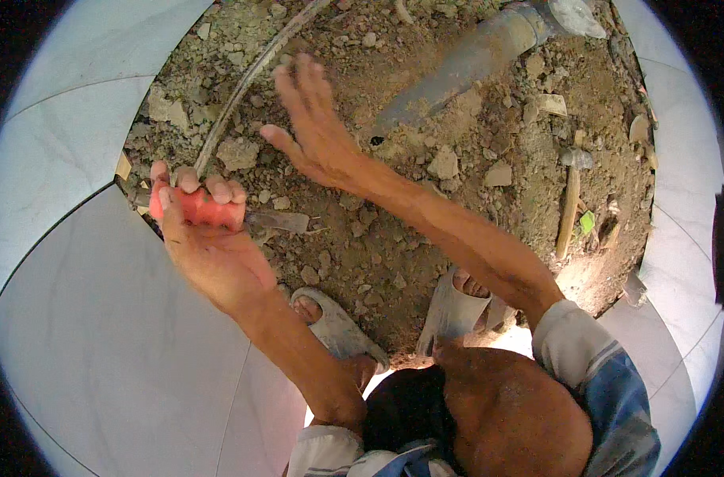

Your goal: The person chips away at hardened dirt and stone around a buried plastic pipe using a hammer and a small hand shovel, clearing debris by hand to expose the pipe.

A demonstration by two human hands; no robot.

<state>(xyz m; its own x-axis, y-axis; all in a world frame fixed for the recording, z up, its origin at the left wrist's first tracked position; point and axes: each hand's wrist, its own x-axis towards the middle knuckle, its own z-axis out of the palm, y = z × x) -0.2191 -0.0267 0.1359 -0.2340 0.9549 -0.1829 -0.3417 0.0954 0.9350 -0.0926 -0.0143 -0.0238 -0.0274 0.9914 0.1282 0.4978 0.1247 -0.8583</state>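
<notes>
My left hand (207, 238) is wrapped round the red ribbed grip (199, 208) of a chisel, over the left edge of the dug soil. The chisel's flat metal blade (282, 221) sticks out to the right, and a short metal end shows on the left. My right hand (314, 131) is held out over the soil, fingers spread and slightly blurred, with nothing in it. A thin, dirt-covered pipe or cable (247, 87) runs down from the top edge to behind my left fingers.
A thick grey pipe (457, 75) lies partly buried at the far right, clear plastic (575, 17) at its end. A wooden-handled hammer (569, 203) rests on the soil (394, 270) at right. Pale floor tiles (116, 334) border the pit. My sandalled feet (338, 326) stand at the near side.
</notes>
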